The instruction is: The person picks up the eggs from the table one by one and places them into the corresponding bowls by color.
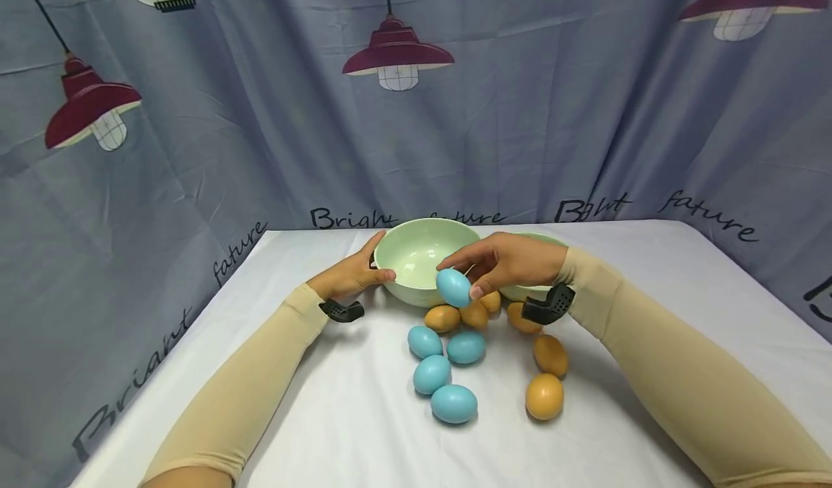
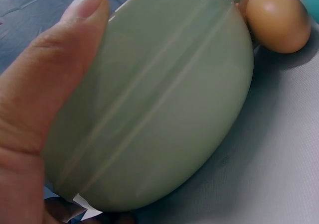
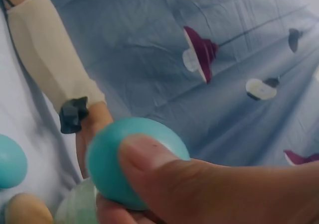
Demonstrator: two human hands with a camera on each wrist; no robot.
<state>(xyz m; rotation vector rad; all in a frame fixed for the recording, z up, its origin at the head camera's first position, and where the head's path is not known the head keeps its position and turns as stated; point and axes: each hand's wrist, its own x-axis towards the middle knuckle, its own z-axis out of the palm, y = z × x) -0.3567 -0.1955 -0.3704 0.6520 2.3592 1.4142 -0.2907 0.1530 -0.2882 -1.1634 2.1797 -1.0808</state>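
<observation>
My left hand (image 1: 354, 271) grips the left side of a light green bowl (image 1: 416, 260), thumb near its rim. In the left wrist view that thumb lies against the bowl's outer wall (image 2: 164, 114); the other fingers are mostly hidden. Between thumb and fingers, my right hand (image 1: 516, 258) pinches a blue egg (image 1: 453, 287) at the bowl's near right edge, above the brown eggs (image 1: 442, 319). The right wrist view shows the thumb pressed on the blue egg (image 3: 112, 157). The visible inside of this bowl holds nothing.
Behind my right hand stands a second green bowl (image 1: 523, 292), partly hidden. Several blue eggs (image 1: 454, 404) lie loose on the white tablecloth (image 1: 338, 416), with several brown eggs (image 1: 544, 396) to their right and behind. A grey-blue printed curtain (image 1: 273, 134) hangs behind the table.
</observation>
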